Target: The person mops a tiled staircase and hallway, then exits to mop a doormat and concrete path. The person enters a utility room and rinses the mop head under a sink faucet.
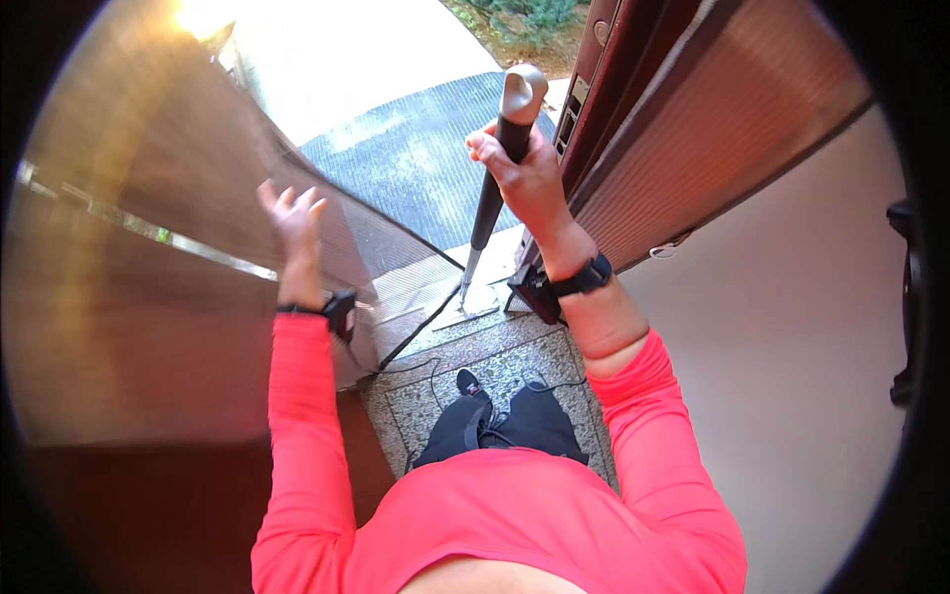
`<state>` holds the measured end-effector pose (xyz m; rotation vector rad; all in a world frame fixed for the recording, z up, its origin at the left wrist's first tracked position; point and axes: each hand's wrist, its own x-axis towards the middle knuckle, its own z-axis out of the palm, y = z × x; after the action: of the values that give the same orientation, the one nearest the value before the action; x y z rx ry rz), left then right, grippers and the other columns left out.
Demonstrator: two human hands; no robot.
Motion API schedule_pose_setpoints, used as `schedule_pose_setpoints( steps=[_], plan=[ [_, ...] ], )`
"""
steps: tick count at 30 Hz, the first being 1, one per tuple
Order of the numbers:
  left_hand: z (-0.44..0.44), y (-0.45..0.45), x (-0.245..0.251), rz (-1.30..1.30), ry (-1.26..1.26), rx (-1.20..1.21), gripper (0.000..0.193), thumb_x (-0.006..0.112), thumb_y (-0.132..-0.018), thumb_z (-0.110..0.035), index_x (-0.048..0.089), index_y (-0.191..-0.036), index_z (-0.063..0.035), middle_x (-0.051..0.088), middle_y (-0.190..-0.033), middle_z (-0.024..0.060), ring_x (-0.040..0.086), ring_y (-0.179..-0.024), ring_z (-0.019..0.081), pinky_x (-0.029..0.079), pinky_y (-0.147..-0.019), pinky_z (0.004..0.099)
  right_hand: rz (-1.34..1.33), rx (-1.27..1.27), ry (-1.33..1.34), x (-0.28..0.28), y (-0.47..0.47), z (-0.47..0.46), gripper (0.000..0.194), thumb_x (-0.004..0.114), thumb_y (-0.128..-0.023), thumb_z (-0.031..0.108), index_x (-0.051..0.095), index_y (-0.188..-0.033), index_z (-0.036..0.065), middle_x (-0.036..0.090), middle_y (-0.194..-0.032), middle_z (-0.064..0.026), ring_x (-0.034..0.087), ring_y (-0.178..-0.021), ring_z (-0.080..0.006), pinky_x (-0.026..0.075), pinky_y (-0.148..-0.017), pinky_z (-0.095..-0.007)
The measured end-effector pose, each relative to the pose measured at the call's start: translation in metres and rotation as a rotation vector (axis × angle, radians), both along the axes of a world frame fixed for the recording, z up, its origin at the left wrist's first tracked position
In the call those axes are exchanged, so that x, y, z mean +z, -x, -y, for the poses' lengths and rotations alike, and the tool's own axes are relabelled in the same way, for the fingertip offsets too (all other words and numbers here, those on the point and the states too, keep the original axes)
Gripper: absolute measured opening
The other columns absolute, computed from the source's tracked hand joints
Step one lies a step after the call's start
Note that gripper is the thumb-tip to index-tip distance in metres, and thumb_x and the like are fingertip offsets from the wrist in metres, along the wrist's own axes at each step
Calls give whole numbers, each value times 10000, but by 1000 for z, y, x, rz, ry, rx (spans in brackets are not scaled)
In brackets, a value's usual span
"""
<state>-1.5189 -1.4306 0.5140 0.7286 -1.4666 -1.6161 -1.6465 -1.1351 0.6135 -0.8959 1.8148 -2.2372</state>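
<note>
My right hand (533, 178) is closed around the dark grip of a long-handled pole (488, 208) with a grey hooked end cap on top. The pole's metal shaft runs down to a pale flat head (471, 303) on the doorway floor; whether it is a mop cannot be told for certain. My left hand (293, 219) is raised at the left, fingers spread and empty, close to a sheer mesh door curtain (404, 249). Both wrists wear black straps.
A ribbed grey mat (401, 156) lies outside the doorway. At the right are a dark red door frame (594, 96) and a second mesh panel (668, 148). Thin cables cross the speckled floor tiles (512, 356) near my feet. A brown door panel (148, 334) fills the left.
</note>
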Motion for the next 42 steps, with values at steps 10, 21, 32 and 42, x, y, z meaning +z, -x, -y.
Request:
schedule_pose_setpoints(
  steps=[10,21,32,42],
  plan=[
    [-39,-192,68,146,135,414,715,497,-890,-37,45,-1436,-131,367,-1338,197,603,-971,291,522,-801,368,-21,127,99,-24,124,102,207,711,-809,171,556,-859,43,600,-674,-7,568,-592,-74,483,-550,-237],
    [-135,-246,47,485,290,743,468,447,-917,-35,263,-1345,10,453,-1251,170,533,-1075,261,463,-905,360,-146,168,-48,-15,114,197,254,707,-836,264,555,-827,60,558,-646,12,525,-557,-56,429,-509,-202],
    [-238,-274,-14,1132,462,1013,536,554,-768,11,332,-1253,67,453,-1218,249,475,-1134,366,353,-1016,441,56,721,-158,14,28,255,293,754,-779,222,555,-898,44,515,-717,53,472,-664,-40,411,-586,-232],
    [-302,-174,-66,1836,-398,1537,915,719,-686,-204,195,-1418,-37,194,-1447,241,181,-1351,409,160,-1076,570,131,1832,-324,5,86,307,285,735,-741,123,508,-898,50,593,-833,-88,577,-832,-197,451,-806,-340]
  ],
)
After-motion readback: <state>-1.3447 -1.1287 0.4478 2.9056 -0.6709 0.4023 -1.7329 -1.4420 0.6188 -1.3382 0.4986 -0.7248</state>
